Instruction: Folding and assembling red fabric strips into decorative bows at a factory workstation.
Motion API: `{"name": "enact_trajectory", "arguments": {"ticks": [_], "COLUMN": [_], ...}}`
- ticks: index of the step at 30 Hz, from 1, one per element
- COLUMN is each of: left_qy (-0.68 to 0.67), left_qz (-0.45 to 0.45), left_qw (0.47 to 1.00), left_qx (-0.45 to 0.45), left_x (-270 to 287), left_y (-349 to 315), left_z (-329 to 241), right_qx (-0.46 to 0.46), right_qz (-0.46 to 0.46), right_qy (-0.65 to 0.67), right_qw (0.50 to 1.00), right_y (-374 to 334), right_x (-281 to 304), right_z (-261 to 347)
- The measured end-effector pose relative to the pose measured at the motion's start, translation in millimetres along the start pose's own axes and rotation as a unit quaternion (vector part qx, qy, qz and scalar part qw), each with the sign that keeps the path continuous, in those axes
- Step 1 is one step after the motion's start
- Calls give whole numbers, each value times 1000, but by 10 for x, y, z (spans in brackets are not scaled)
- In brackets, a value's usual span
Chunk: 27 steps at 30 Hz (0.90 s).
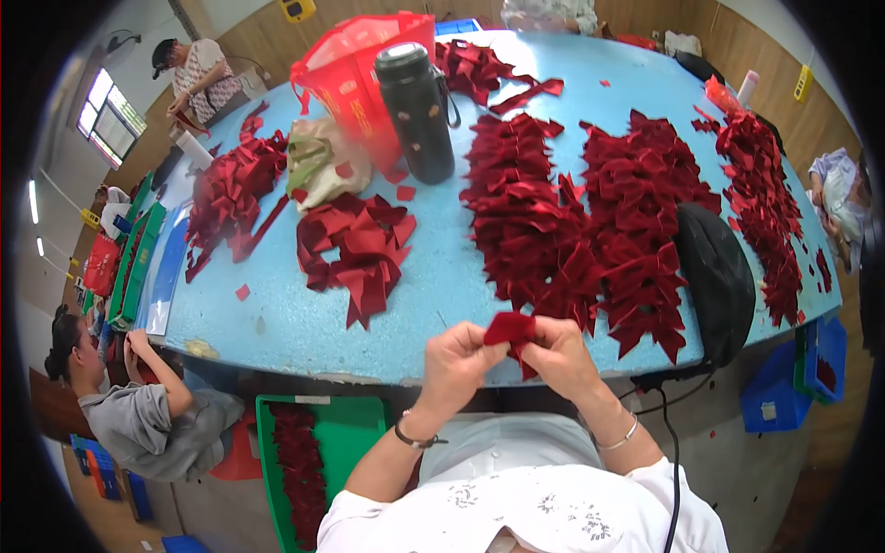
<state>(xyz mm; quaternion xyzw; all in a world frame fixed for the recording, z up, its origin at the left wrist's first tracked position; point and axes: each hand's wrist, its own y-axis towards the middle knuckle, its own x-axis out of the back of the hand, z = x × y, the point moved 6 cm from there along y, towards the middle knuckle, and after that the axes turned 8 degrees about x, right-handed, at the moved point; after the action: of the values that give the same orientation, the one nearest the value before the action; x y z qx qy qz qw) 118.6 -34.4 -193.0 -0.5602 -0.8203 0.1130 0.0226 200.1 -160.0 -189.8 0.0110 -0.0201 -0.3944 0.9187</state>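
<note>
Between my two hands, just off the table's near edge, is a dark red velvet bow. My left hand pinches its left side, and my right hand grips its right side, with fingers closed on the fabric. Straight ahead, rows of finished-looking red bows lie on the light blue table. A second bunch of bows lies to their right. Left of them is a loose heap of red ribbon pieces.
A black bottle stands by a red bag and a cloth bundle. A black machine-like object with a cord sits at right. A green bin holds bows below left. A seated person works at left.
</note>
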Motion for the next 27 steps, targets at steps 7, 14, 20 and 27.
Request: {"name": "enact_trajectory", "arguments": {"ticks": [7,14,20,27], "left_qy": [-99,-122,-126,-86], "left_qz": [16,-10,-32,-83], "left_qw": [995,992,991,993], "left_qx": [3,18,10,19], "left_x": [56,74,26,138], "left_y": [37,63,104,108], "left_z": [-61,2,-19,99], "right_qx": [44,149,334,456], "right_qz": [3,-76,-126,-94], "right_qy": [46,93,-116,-284], "right_qw": [998,982,927,838], "right_y": [26,-21,-111,-107], "right_x": [-16,19,75,-42], "right_z": [9,72,212,305]}}
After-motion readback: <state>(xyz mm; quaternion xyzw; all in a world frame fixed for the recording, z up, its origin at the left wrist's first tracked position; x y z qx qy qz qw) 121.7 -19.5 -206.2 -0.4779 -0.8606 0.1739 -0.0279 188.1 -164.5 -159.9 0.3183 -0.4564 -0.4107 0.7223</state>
